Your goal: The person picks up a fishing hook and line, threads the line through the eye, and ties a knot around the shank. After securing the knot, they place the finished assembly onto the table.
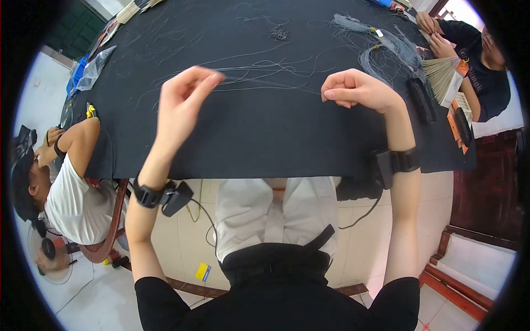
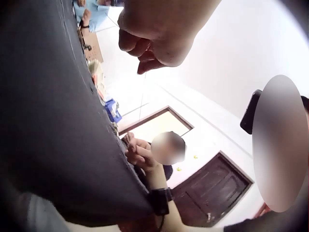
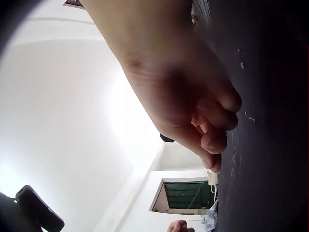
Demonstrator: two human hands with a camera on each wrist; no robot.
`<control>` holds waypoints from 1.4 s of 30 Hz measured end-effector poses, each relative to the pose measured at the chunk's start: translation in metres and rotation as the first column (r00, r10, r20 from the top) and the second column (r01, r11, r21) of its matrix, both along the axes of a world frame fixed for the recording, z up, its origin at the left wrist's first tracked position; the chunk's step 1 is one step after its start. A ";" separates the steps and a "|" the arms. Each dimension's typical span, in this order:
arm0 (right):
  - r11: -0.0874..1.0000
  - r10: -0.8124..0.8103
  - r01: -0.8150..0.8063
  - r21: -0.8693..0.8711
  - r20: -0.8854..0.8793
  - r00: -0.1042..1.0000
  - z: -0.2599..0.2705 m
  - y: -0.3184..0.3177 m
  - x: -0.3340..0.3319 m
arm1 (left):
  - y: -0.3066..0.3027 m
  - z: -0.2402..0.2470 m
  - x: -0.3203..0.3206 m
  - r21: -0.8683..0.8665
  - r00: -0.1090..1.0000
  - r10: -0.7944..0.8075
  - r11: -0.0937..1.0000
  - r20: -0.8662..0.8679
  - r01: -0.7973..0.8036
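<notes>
In the head view, the left hand is raised over the dark cloth, thumb and forefinger pinched together on a thin thread, its fingertips blurred. Across from it, the right hand pinches the thread between thumb and curled fingers. Faintly visible, the thread spans the gap between both hands. The left wrist view shows the left hand with bent fingers and the right hand beyond. Bent fingers of the right hand fill the right wrist view, with part of the left hand below.
Loose threads lie across the cloth beyond the hands. A tangled little pile sits farther back; a grey thread bundle and fanned cards are at the right. People sit at both sides. Yellow-handled cutters lie left.
</notes>
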State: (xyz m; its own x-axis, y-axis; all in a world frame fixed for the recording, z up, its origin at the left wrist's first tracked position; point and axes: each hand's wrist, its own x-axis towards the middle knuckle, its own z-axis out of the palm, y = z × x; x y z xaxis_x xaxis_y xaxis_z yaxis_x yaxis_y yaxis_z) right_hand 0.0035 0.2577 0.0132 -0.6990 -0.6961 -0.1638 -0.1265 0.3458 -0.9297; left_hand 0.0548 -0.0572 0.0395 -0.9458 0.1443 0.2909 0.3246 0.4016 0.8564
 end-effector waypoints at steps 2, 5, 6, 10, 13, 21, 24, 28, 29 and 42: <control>0.999 0.034 -0.035 0.016 0.023 0.999 -0.002 -0.003 0.001 | -0.024 -0.007 0.008 -0.022 1.000 0.011 1.000 0.010 -0.011; 0.997 0.069 -0.070 0.038 0.015 0.997 -0.002 -0.009 0.001 | -0.060 -0.014 0.015 -0.097 0.998 0.049 0.994 0.037 -0.045; 0.996 0.078 -0.079 0.045 0.005 0.997 -0.002 -0.011 0.002 | -0.068 -0.016 0.017 -0.136 0.996 0.077 0.988 0.049 -0.070; 0.995 0.070 -0.071 0.069 0.027 0.997 -0.001 -0.017 0.004 | -0.081 -0.023 0.027 -0.583 0.984 0.131 0.793 -0.123 -0.179; 0.994 0.072 -0.077 0.073 0.064 0.995 0.000 -0.016 0.003 | -0.071 -0.022 0.041 -0.845 0.939 0.052 0.422 -0.340 -0.329; 0.997 0.012 -0.019 0.070 0.096 0.995 0.001 -0.015 0.004 | 0.023 0.021 0.042 -0.741 0.921 -0.295 0.671 -0.252 0.012; 0.998 -0.001 -0.006 0.070 0.101 0.995 -0.001 -0.012 0.001 | 0.052 0.007 0.019 -0.702 0.896 -0.424 0.679 -0.136 0.214; 0.999 -0.016 0.012 0.044 0.091 0.996 0.002 -0.013 0.003 | 0.075 -0.018 -0.011 -0.671 0.897 -0.436 0.689 -0.079 0.276; 0.999 -0.014 0.010 0.046 0.087 0.996 0.002 -0.013 0.002 | 0.078 -0.022 -0.015 -0.680 0.890 -0.449 0.676 -0.073 0.285; 0.997 -0.043 0.044 0.066 -0.006 0.999 -0.001 -0.031 0.009 | 0.073 -0.037 -0.035 -0.243 0.840 -0.540 0.810 0.048 0.534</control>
State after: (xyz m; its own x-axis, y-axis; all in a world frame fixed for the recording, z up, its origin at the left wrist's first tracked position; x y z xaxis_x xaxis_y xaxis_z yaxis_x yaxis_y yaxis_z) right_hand 0.0126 0.2271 0.0119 -0.7291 -0.6527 -0.2058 -0.1137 0.4121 -0.9040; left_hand 0.0198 0.0155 0.0021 -0.6909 0.6944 0.2012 0.5663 0.3468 0.7477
